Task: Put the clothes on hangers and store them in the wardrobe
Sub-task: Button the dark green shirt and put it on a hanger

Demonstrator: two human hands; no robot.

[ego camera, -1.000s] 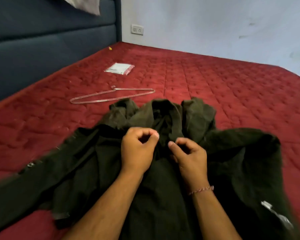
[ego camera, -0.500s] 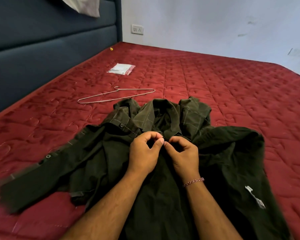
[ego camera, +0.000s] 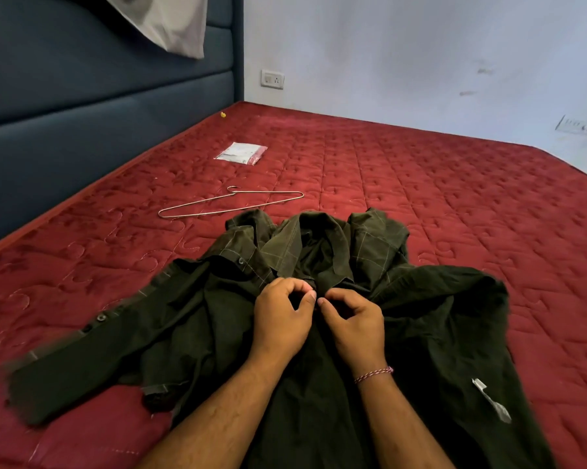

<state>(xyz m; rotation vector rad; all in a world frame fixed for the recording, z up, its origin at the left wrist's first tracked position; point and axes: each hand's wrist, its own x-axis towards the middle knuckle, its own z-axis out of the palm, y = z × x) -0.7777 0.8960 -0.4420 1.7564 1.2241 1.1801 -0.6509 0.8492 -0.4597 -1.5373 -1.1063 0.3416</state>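
Both hands have closed together since a second ago: the left hand and right hand now pinch the dark green shirt at its front just below the collar, apparently working a button. The shirt lies spread on the red bed, so hanging has not begun. Next comes reaching the wire hanger, near beyond the collar, with open mattress all around and the headboard well left.

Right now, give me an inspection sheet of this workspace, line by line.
Surface: red quilted mattress.
Job's things: dark shirt spread out, collar away from the person; wire hanger bare, lying beyond it, apart.
Clutter: plastic packet; small yellow bit.
Hands: left hand and right hand pinch the shirt front below the collar.
Cables: nothing seen.
Surroundings: blue headboard, pillow, wall socket.
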